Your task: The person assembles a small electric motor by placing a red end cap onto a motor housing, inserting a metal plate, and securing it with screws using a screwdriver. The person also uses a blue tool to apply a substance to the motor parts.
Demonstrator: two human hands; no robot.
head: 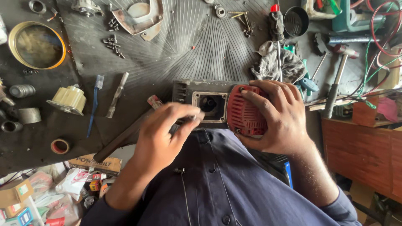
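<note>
Head view is showing a dark, ribbed counter (188,46) carrying loose parts, with a person in a dark blue shirt (217,184) working at its near edge.

A grey motor housing (197,90) is lying on that near edge, just in front of the person's body, with a square red-gasketed opening (210,106) facing up and a red vented end cover (247,113) sitting at its right end.

The right hand (280,117) is cupping the end cover, fingers spread and wrapped over it, steadying the unit. The left hand (161,136) is reaching to the housing beside the square opening; its fingers are drawn together and motion-blurred, so whether they are pinching a small part cannot be told.

Judged from this, the step in hand is work at the opening while the housing is being braced. The next move is likely calling for a steady right-hand hold and fine fingertip placement at the opening.

Further out, a grey rag (276,65), a hammer (337,79), a cream plastic part (69,100), a blue toothbrush (94,104) and a cluster of screws (113,44) are lying well apart from the hands.
</note>
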